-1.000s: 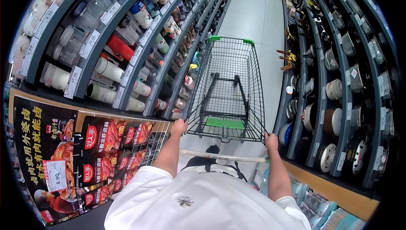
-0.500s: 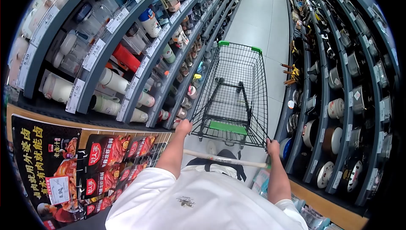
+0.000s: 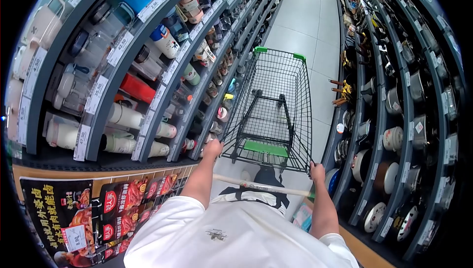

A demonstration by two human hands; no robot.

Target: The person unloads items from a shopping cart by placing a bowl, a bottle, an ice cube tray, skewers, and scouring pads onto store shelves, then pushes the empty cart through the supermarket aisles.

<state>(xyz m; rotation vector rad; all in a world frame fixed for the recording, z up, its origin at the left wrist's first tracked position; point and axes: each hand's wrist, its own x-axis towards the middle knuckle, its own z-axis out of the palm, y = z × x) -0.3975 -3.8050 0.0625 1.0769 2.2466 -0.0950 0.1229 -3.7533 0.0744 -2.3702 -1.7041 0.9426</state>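
A wire shopping cart (image 3: 271, 105) with green corner caps stands in front of me, and its basket holds nothing. My left hand (image 3: 213, 148) is closed round the cart's near left edge. On the near right edge, my right hand (image 3: 317, 171) is also closed, with the fingers wrapped round the frame. The pale handle bar (image 3: 263, 187) crosses between my forearms, nearer to my body than both hands. Through the mesh a green panel (image 3: 266, 148) shows low at the cart's near end.
Shelves of bottles and cups (image 3: 118, 112) with price tags line the left side. Pots and pans fill the right shelves (image 3: 377, 120). Red seasoning packets (image 3: 123, 196) hang by a black poster (image 3: 61, 214) at lower left. A tiled aisle (image 3: 298, 21) runs ahead.
The shelves, poster and packets have slid down the view as I and the cart moved forward. The cart sits slightly further right than at first. Both hands keep their hold.
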